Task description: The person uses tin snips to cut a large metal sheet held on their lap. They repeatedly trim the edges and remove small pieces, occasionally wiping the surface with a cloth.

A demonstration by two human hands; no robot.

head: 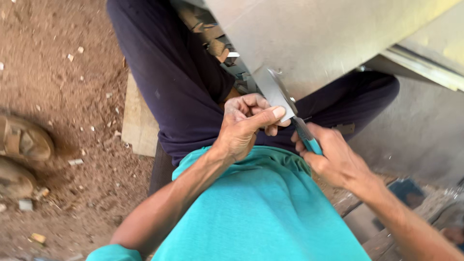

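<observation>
Metal blade (276, 93) pinched by left hand (244, 126) fingers, right hand (333, 157) clamped on teal handle (309, 141), mostly hidden

Teal short-sleeved shirt, dark navy trousers, bare forearms, hands ungloved.

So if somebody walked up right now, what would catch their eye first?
Probably the two hands meeting at the middle: the left hand pinches a flat grey metal strip, while the right hand grips a tool with a teal handle against it. Next, the teal shirt fills the lower frame, and worn sandals lie on the dirt ground at far left.
</observation>
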